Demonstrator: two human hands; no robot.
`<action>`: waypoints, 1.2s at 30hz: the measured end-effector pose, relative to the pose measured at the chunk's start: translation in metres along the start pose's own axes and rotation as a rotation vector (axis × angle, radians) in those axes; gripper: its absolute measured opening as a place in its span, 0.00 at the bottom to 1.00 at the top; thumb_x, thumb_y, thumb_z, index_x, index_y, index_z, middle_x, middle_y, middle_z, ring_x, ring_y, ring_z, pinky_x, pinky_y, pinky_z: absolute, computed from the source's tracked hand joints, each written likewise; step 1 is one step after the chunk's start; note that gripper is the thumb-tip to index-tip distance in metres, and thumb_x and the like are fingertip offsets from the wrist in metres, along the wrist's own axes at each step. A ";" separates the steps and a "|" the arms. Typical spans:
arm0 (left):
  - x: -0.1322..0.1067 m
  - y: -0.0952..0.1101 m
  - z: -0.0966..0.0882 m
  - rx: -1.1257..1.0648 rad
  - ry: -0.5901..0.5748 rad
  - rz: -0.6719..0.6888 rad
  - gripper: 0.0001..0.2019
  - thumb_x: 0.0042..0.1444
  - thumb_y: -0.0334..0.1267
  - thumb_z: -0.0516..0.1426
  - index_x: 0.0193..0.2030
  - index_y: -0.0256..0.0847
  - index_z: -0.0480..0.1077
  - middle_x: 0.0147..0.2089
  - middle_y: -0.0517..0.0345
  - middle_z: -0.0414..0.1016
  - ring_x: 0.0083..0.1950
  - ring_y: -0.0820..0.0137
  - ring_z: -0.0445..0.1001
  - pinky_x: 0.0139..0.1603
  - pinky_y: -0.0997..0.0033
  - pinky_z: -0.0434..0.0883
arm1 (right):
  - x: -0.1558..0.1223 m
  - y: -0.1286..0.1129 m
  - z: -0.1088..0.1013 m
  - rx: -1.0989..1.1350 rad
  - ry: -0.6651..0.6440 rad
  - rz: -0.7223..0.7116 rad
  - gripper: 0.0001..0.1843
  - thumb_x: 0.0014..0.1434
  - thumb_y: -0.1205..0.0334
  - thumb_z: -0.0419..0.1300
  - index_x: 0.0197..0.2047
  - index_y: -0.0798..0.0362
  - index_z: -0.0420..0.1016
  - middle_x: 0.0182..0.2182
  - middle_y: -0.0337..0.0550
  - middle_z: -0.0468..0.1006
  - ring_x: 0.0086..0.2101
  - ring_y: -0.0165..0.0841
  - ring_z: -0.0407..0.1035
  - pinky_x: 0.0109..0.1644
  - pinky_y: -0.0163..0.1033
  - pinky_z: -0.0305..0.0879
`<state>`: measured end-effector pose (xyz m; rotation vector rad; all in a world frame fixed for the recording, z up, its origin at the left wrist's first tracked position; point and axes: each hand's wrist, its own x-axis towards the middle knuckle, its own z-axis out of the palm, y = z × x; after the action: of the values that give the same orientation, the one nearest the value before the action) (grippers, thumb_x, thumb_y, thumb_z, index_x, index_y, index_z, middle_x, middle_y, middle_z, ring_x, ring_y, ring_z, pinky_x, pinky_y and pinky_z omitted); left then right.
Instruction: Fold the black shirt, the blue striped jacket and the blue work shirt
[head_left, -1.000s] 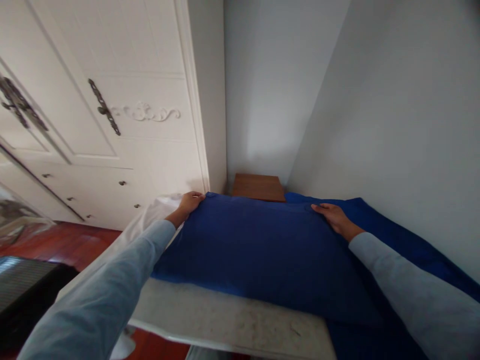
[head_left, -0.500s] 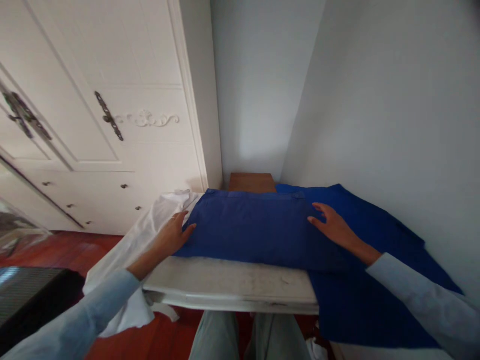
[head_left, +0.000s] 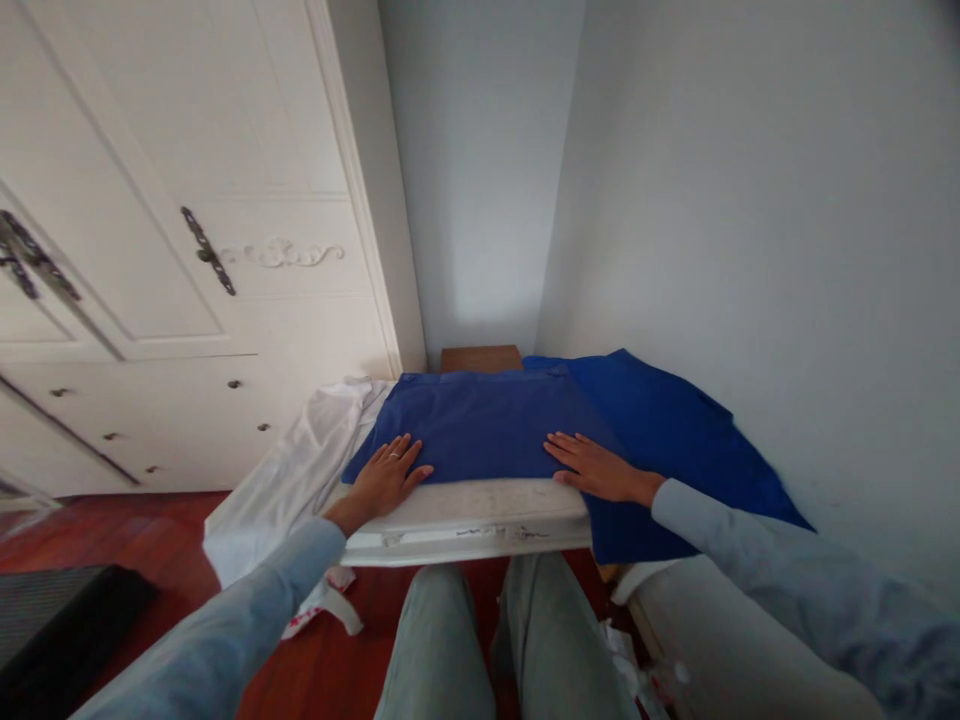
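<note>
A folded dark-blue cloth garment (head_left: pixel 480 425) lies spread across a worn white table (head_left: pixel 480 515). My left hand (head_left: pixel 386 475) rests flat on its near left part, fingers stretched out, a ring on one finger. On the near right part lies my right hand (head_left: pixel 592 465), palm down with the fingers extended. Neither hand grips anything. A brighter blue cloth (head_left: pixel 660 420) spreads out to the right, under my right forearm, and hangs over the table's front edge. White fabric (head_left: pixel 300 460) drapes over the table's left end.
A white wardrobe (head_left: pixel 300 150) with dark handles stands at the left, and a grey wall (head_left: pixel 750 220) rises at the right. A brown wooden block (head_left: pixel 480 358) shows behind the table. A black object (head_left: pixel 75 630) lies on the red wooden floor (head_left: pixel 187 540).
Both hands have come down from the sides onto the dark-blue garment and now lie flat, closer together. The blue cloth at the right hangs less far forward. The view has shifted.
</note>
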<state>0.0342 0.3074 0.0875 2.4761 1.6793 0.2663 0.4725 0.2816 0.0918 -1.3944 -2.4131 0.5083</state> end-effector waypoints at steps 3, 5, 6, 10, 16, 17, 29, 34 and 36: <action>-0.014 -0.010 -0.002 -0.017 0.028 -0.053 0.33 0.65 0.59 0.48 0.70 0.43 0.62 0.75 0.46 0.52 0.77 0.55 0.50 0.77 0.48 0.50 | -0.030 0.019 -0.023 0.000 -0.049 0.119 0.38 0.63 0.34 0.54 0.68 0.48 0.67 0.70 0.45 0.56 0.70 0.43 0.49 0.76 0.55 0.40; -0.021 -0.016 -0.003 -0.017 0.077 -0.093 0.33 0.65 0.59 0.48 0.69 0.41 0.63 0.74 0.44 0.53 0.77 0.54 0.50 0.76 0.48 0.52 | -0.046 0.027 -0.034 -0.004 -0.072 0.185 0.40 0.62 0.34 0.54 0.69 0.48 0.66 0.70 0.45 0.55 0.71 0.42 0.48 0.76 0.54 0.39; -0.024 -0.018 -0.003 -0.018 0.094 -0.113 0.34 0.64 0.60 0.48 0.68 0.39 0.64 0.74 0.42 0.54 0.77 0.53 0.51 0.76 0.49 0.53 | -0.051 0.030 -0.038 -0.007 -0.080 0.207 0.40 0.62 0.33 0.54 0.69 0.49 0.66 0.70 0.45 0.54 0.71 0.42 0.47 0.76 0.54 0.39; -0.033 -0.023 -0.007 -0.029 0.090 -0.160 0.35 0.66 0.59 0.45 0.67 0.32 0.63 0.72 0.36 0.58 0.75 0.54 0.54 0.75 0.54 0.54 | -0.061 0.040 -0.039 -0.022 -0.087 0.264 0.41 0.61 0.32 0.52 0.69 0.49 0.66 0.70 0.47 0.55 0.71 0.44 0.47 0.76 0.56 0.39; -0.041 -0.012 -0.020 0.045 0.096 -0.177 0.36 0.64 0.62 0.47 0.64 0.31 0.64 0.68 0.31 0.63 0.72 0.50 0.61 0.72 0.54 0.57 | -0.060 0.043 -0.026 -0.101 -0.060 0.293 0.42 0.61 0.33 0.50 0.70 0.51 0.64 0.71 0.49 0.53 0.71 0.45 0.47 0.75 0.58 0.39; -0.041 -0.009 -0.023 0.061 0.093 -0.180 0.35 0.64 0.62 0.46 0.62 0.31 0.66 0.65 0.31 0.66 0.69 0.50 0.64 0.70 0.54 0.59 | -0.060 0.042 -0.025 -0.115 -0.062 0.298 0.42 0.62 0.33 0.49 0.70 0.51 0.63 0.71 0.49 0.53 0.71 0.45 0.46 0.75 0.58 0.38; -0.047 0.003 -0.031 0.168 0.129 -0.309 0.39 0.60 0.67 0.48 0.57 0.27 0.69 0.61 0.24 0.68 0.65 0.43 0.67 0.67 0.50 0.60 | -0.064 0.036 -0.015 -0.095 0.050 0.312 0.41 0.61 0.34 0.49 0.69 0.50 0.64 0.70 0.47 0.57 0.71 0.44 0.48 0.76 0.58 0.38; -0.062 -0.005 -0.028 0.046 0.207 -0.198 0.36 0.62 0.58 0.52 0.67 0.29 0.61 0.71 0.32 0.57 0.75 0.50 0.54 0.75 0.53 0.52 | -0.064 0.038 -0.013 -0.137 0.055 0.319 0.40 0.61 0.35 0.48 0.69 0.49 0.64 0.70 0.46 0.57 0.71 0.42 0.48 0.76 0.56 0.37; -0.078 -0.011 -0.026 -0.016 0.273 -0.103 0.33 0.62 0.53 0.52 0.68 0.32 0.60 0.74 0.37 0.53 0.77 0.54 0.51 0.77 0.55 0.50 | -0.064 0.036 -0.012 -0.157 0.065 0.319 0.40 0.61 0.36 0.48 0.69 0.50 0.63 0.70 0.47 0.57 0.70 0.43 0.49 0.76 0.57 0.37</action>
<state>-0.0093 0.2392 0.1051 2.4214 1.8901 0.6277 0.5358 0.2444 0.0805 -1.8483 -2.2299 0.3440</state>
